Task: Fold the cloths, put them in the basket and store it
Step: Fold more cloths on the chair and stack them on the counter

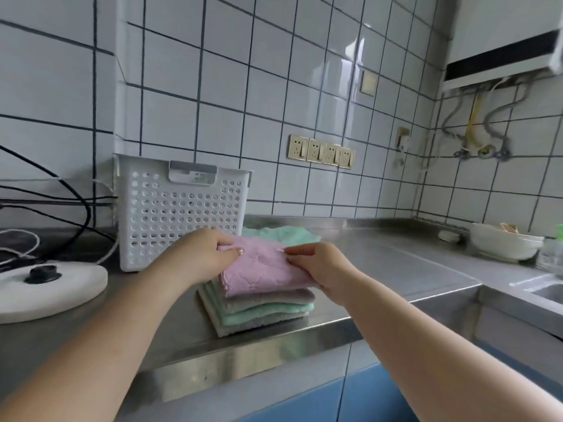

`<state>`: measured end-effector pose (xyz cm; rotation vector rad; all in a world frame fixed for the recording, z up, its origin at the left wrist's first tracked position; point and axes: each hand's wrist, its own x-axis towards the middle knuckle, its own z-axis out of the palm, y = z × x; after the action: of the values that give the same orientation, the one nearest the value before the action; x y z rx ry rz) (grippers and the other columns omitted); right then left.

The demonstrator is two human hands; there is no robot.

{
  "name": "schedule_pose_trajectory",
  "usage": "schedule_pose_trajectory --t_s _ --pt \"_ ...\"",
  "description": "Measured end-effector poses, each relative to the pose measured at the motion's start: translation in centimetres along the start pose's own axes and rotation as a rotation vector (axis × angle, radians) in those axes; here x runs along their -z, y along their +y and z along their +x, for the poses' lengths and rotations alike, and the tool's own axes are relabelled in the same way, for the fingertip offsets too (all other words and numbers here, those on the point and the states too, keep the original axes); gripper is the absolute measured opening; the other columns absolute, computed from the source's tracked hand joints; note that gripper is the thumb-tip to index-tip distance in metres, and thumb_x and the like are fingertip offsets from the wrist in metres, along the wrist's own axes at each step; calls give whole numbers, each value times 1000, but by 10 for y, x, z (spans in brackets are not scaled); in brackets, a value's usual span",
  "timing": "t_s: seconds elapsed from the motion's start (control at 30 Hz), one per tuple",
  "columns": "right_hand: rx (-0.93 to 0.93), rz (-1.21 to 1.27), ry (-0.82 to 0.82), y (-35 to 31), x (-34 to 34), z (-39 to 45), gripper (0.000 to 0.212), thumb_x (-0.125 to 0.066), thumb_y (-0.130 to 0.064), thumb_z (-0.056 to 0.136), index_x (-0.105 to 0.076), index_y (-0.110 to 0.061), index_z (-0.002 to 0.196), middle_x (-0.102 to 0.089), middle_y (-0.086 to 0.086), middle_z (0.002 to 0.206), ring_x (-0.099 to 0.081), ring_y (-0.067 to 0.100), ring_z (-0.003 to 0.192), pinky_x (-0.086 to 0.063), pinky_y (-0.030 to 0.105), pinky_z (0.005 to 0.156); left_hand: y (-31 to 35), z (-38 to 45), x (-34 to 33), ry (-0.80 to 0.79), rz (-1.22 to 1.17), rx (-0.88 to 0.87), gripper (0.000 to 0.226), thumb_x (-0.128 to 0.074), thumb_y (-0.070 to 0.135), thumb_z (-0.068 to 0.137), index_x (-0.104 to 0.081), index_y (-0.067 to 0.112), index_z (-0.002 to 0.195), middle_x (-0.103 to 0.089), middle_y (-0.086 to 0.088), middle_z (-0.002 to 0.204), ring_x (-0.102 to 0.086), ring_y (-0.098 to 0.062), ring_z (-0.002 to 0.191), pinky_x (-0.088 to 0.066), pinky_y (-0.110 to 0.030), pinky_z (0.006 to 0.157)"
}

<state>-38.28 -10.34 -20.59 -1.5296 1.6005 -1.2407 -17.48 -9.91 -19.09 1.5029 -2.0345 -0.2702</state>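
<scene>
Both hands, left (pixel 202 254) and right (pixel 316 263), pinch the pink cloth (pixel 259 269) atop the stack (pixel 259 312); the basket (pixel 179 208) stands just beyond the left hand, probably nearer it.

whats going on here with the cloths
A person is folding cloths on a steel counter. Both hands, left and right, pinch a pink cloth lying on top of a stack of folded ones. A green cloth lies behind. The white basket stands just behind.

Bare counter (pixel 396 263) lies right of the cloth stack (pixel 262 306); basket (pixel 179 214) stands close behind-left.
</scene>
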Motion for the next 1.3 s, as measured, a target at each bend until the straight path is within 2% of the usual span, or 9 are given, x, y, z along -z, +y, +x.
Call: schedule_pose_trajectory --t_s 0.17,0.33,0.43,0.57,0.73,0.93,1.03,1.13,1.3 --pt "-1 -66 -22 16 -3 5 15 -68 -17 83 -74 -17 98 -67 0 113 -60 17 105 -46 28 99 -7 3 -14 -70 169 8 34 -50 40 89 -46 20 62 -44 0 63 -41 -17 58 -30 -27 56" --pt "115 -443 40 0 4 4 22 -57 -28 91 -72 -20 105 -71 2 103 -63 20 94 -44 24 77 -8 3 -7 -16 352 29 34 -43 49 89 -61 32 112 -49 -6 122 -48 -24 111 -43 -36 94" --pt "267 -622 100 -23 4 5 27 -46 -30 96 -69 -21 108 -72 6 98 -64 22 81 -44 27 69 16 2 -4 68 256 -123 27 -37 30 97 -60 30 111 -50 -2 130 -49 -20 111 -39 -31 93" --pt "374 -848 -175 -32 -22 4 35 -36 -19 100 -56 -13 128 -58 9 129 -54 27 116 -42 33 94 37 10 -31 -106 268 -111 32 -32 21 95 -54 12 116 -61 -11 109 -57 -24 88 -45 -30 74" --pt "290 -828 -409 -1 -31 9 42 -27 -24 103 -38 -10 141 -33 6 151 -28 19 139 -17 21 106 19 10 -57 -286 443 -84 57 -22 35 96 -22 12 148 -17 -10 156 -17 -25 143 -17 -42 116" --pt "200 -799 -416 13 -21 17 51 -25 -40 102 -20 -22 150 -11 -5 158 -10 12 145 -3 25 115 6 10 -57 -326 466 5 69 -16 51 95 0 12 150 8 -12 157 4 -26 146 0 -38 119" --pt "227 -768 -346 15 -22 15 50 -28 -39 101 -29 -20 147 -23 -1 156 -23 16 142 -14 26 114 16 4 -50 -271 429 -17 65 -21 48 96 -13 14 151 -8 -12 158 -11 -26 145 -9 -37 119" --pt "286 -506 -38 19 -13 0 40 -40 -38 98 -50 -23 134 -53 -3 137 -51 15 122 -37 22 95 28 -5 -43 -25 310 -122 47 -37 44 95 -43 25 137 -47 -3 141 -45 -23 127 -34 -33 105" --pt "346 -262 133 44 31 -45 32 -53 -27 94 -58 -27 126 -62 -10 122 -58 0 106 -45 19 94 70 -20 -61 227 -88 -412 29 -53 33 90 -59 32 118 -64 15 109 -60 -6 97 -47 -27 83"
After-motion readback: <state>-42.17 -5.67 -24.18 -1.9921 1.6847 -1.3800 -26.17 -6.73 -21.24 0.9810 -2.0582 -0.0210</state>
